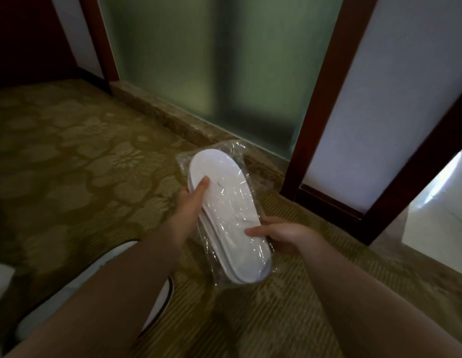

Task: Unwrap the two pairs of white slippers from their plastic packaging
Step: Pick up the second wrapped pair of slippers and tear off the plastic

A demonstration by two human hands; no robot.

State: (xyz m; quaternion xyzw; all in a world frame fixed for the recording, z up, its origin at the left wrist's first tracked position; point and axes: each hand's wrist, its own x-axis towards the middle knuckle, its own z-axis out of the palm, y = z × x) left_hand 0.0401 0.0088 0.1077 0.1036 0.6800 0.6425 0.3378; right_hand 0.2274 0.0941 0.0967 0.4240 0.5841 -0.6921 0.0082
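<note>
I see both hands holding one pack of white slippers (226,213) above a patterned carpet (69,156). The left hand (191,202) grips the pack's left edge, thumb pressed on top near the far end. The right hand (281,235) clasps the right edge closer to me, thumb across the clear wrap (237,147), which is unopened. Beyond the hands stands a frosted glass door (211,73).

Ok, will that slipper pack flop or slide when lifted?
The slipper pack probably stays fairly stiff: it spans both hands without sagging. The glossy, loose wrap looks slippery, so it may slide in the left hand and right hand. Likely light.
</note>
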